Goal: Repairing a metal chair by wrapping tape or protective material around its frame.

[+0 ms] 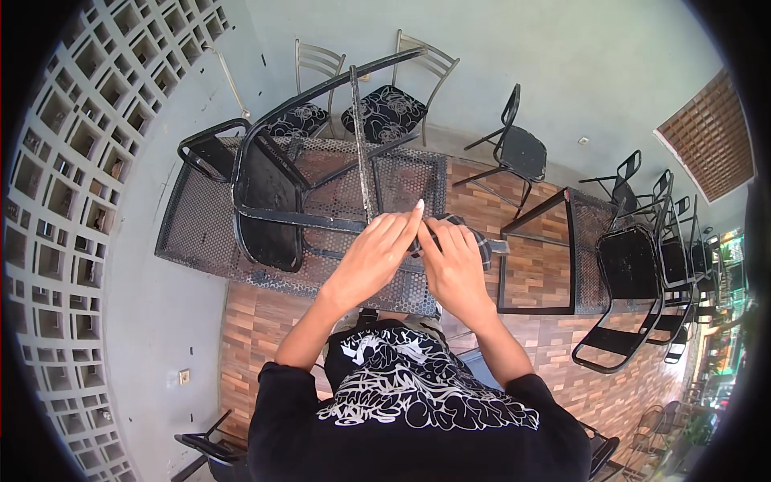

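A black metal chair (269, 205) lies on its side on a perforated metal table (193, 217), its legs in the air, one scuffed and pale. My left hand (373, 257) has its fingers bent over the lower bar of the chair at a plaid cloth (482, 253). My right hand (450, 269) is closed on that cloth around the bar, its fingertips close against my left hand's. The part of the bar under my fingers is hidden.
Two chairs with patterned seats (384, 112) stand against the back wall, a black chair (520, 151) to their right. More stacked chairs (630, 265) and another mesh table (590, 249) are on the right. A lattice block wall (64, 241) curves along the left.
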### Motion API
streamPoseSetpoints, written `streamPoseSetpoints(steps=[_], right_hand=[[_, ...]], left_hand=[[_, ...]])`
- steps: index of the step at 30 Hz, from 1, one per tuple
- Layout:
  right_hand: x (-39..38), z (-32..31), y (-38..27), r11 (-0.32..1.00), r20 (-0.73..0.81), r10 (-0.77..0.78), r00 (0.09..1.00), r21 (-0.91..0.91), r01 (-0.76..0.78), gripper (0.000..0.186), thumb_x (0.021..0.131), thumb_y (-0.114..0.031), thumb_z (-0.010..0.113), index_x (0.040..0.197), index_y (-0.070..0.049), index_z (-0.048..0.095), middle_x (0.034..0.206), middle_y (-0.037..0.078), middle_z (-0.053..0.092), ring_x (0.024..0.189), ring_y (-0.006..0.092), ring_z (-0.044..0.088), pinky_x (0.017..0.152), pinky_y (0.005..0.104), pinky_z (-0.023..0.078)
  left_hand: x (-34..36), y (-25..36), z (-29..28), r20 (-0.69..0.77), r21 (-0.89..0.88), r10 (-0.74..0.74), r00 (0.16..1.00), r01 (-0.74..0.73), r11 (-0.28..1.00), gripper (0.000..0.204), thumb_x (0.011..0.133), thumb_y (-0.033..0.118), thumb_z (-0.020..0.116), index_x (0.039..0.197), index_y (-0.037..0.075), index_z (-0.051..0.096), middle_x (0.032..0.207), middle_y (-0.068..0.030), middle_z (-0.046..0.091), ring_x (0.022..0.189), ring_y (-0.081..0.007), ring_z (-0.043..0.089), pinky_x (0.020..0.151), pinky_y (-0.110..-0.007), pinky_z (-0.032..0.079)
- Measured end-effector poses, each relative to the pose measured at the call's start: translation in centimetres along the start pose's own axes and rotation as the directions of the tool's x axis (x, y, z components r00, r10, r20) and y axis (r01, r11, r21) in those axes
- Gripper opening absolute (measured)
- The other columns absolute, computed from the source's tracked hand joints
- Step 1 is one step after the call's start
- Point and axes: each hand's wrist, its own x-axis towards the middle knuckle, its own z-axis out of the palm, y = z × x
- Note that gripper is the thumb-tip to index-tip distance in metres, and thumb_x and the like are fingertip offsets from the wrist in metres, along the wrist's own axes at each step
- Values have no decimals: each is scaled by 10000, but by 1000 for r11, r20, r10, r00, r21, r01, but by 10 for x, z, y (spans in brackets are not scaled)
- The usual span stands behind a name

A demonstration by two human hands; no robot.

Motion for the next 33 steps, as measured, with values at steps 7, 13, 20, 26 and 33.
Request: streamPoseSetpoints(steps=[7, 13, 20, 26, 33], right_hand=[[-3, -8, 8, 998, 12, -19, 1000, 59, 18, 552, 868, -40, 716, 1400, 53, 600, 1313, 199, 632, 1225, 365, 612, 1082, 486, 473], [-14, -26, 22, 997, 43, -9, 999, 79, 6, 539, 876, -20, 709, 1398, 58, 601, 1333, 197, 627, 1239, 369, 610, 1086, 483, 475], [-26, -40, 39, 997, 38, -11, 999, 77, 8, 523, 874, -11, 702, 1384, 56, 610, 1346, 200, 624, 1248, 376, 607, 1090, 490, 471], [-28, -42, 42, 995, 45, -13, 999, 102, 8, 507, 889, -15, 710, 1383, 47, 615, 1345, 198, 625, 1246, 375, 610, 1070, 488, 473], [-23, -41, 32, 998, 41, 16, 999, 64, -18, 504, 892, -25, 711, 1385, 30, 624, 1315, 191, 636, 1222, 365, 614, 1069, 492, 471]], left_hand=[[4, 5, 2, 18, 72, -8, 1000, 7, 997, 912, 804, -14, 793, 1608, -100, 371, 1313, -200, 612, 1179, -373, 596, 1060, -481, 481], [16, 23, 13, 6, 106, 4, 1000, -4, 994, 913, 797, -3, 795, 1604, -101, 378, 1311, -198, 617, 1169, -377, 596, 1069, -476, 475], [33, 47, 23, -24, 189, 20, 1000, -15, 982, 730, 885, 19, 631, 1564, -146, 421, 1282, -196, 642, 1148, -316, 622, 1090, -431, 482], [31, 46, 28, -17, 166, 1, 1000, 2, 986, 810, 860, 29, 724, 1588, -119, 401, 1303, -196, 631, 1166, -340, 609, 1098, -457, 471], [26, 40, 24, -86, 114, 34, 996, -24, 993, 778, 898, 51, 729, 1583, -126, 407, 1273, -191, 640, 1139, -329, 620, 1077, -448, 485]])
